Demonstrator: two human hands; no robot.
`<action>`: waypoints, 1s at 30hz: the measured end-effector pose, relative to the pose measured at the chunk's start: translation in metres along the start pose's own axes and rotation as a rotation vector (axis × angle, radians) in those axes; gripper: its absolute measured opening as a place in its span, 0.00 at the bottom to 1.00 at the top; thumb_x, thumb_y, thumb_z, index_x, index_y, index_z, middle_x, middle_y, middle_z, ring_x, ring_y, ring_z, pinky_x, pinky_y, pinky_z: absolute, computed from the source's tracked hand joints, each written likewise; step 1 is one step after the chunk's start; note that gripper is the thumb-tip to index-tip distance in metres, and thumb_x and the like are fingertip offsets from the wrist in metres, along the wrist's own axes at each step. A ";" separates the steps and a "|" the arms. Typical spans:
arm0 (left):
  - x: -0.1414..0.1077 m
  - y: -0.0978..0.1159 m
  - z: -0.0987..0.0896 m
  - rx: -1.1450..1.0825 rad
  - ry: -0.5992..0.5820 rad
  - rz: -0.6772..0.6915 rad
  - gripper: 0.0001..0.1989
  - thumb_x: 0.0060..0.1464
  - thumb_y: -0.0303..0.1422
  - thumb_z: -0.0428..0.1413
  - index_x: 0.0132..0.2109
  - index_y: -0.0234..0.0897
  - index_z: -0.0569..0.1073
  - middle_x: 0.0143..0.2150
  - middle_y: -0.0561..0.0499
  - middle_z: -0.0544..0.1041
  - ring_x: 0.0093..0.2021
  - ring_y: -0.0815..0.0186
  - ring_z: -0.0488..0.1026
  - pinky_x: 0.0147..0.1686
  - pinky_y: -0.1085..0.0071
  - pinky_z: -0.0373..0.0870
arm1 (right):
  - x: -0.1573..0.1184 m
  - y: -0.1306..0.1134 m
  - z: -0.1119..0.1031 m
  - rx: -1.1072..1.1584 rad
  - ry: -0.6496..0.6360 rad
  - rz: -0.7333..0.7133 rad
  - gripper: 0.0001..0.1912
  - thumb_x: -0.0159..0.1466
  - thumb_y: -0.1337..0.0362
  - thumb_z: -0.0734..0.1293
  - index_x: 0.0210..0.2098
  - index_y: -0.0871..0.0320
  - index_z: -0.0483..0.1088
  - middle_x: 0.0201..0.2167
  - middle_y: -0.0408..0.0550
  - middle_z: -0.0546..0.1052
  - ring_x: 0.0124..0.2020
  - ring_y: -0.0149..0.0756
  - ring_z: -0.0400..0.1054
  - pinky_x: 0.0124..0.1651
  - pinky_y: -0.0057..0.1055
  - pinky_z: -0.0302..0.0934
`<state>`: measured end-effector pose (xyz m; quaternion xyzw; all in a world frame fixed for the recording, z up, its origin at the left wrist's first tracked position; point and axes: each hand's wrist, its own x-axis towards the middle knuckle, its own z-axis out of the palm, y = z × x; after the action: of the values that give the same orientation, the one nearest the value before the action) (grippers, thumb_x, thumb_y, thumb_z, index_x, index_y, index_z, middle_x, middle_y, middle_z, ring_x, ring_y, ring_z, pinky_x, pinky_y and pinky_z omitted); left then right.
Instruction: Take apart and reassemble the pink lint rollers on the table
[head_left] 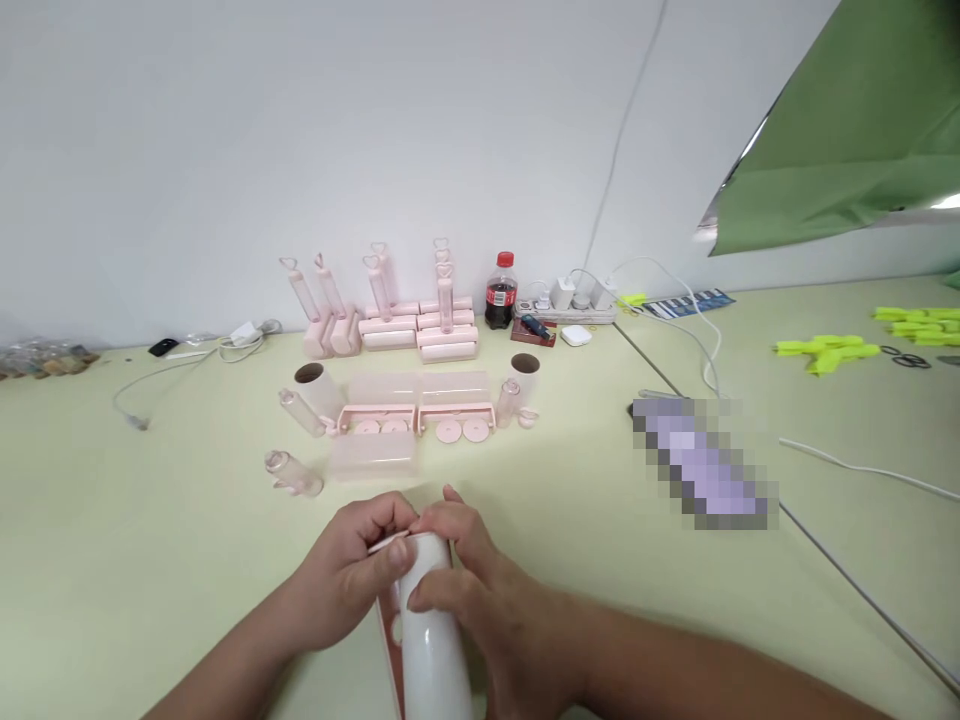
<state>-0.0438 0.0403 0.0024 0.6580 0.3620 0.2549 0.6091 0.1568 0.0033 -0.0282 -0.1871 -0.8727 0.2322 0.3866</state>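
Note:
A glossy white roll (433, 655) stands close in front of me, with a pink plastic frame (388, 640) along its left side. My left hand (349, 570) is closed at its far end, pinching a thin pale edge there between thumb and fingers. From the other side my right hand (491, 600) wraps round the roll, its fingers meeting the left ones at the top. Beyond them lie pink trays (454, 412) with round discs (448, 431), and a frosted curved cover (373, 455). A clear pink bottle-like piece (294, 474) rests to the left.
Assembled pink pieces with heart-topped clear handles (445, 300) stand along the wall. Two cardboard-cored rolls (319, 390) flank the trays. A cola bottle (500, 295) and a power strip (566, 312) are behind. To the right are a blurred purple object (701, 460), cables and yellow pieces (829, 350).

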 end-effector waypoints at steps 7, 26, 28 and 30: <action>-0.005 0.002 -0.004 0.128 -0.177 0.053 0.27 0.61 0.53 0.45 0.37 0.32 0.73 0.32 0.47 0.73 0.32 0.65 0.69 0.33 0.72 0.68 | -0.003 -0.006 -0.001 -0.051 -0.070 0.058 0.26 0.60 0.62 0.69 0.53 0.51 0.53 0.57 0.55 0.59 0.63 0.43 0.54 0.70 0.51 0.31; -0.007 0.013 -0.002 0.046 -0.188 -0.025 0.24 0.63 0.48 0.46 0.54 0.38 0.74 0.39 0.44 0.78 0.39 0.60 0.74 0.44 0.66 0.72 | -0.017 -0.004 0.029 -0.045 0.046 0.032 0.26 0.62 0.66 0.69 0.56 0.47 0.58 0.61 0.51 0.56 0.67 0.44 0.49 0.70 0.50 0.38; -0.005 0.015 -0.001 0.032 -0.194 -0.026 0.25 0.62 0.50 0.46 0.53 0.39 0.75 0.39 0.44 0.78 0.38 0.60 0.74 0.44 0.66 0.73 | -0.019 -0.001 0.030 -0.003 0.023 0.038 0.27 0.61 0.63 0.70 0.57 0.46 0.56 0.62 0.51 0.55 0.67 0.45 0.50 0.70 0.50 0.37; -0.003 0.012 -0.001 0.026 -0.172 -0.031 0.26 0.61 0.53 0.45 0.50 0.39 0.77 0.40 0.44 0.79 0.39 0.59 0.74 0.43 0.65 0.74 | -0.017 0.003 0.028 0.059 -0.016 0.059 0.32 0.59 0.59 0.71 0.58 0.47 0.54 0.64 0.53 0.54 0.67 0.47 0.51 0.70 0.50 0.37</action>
<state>-0.0445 0.0386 0.0151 0.6797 0.3215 0.1832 0.6333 0.1469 -0.0104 -0.0567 -0.1995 -0.8627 0.2707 0.3777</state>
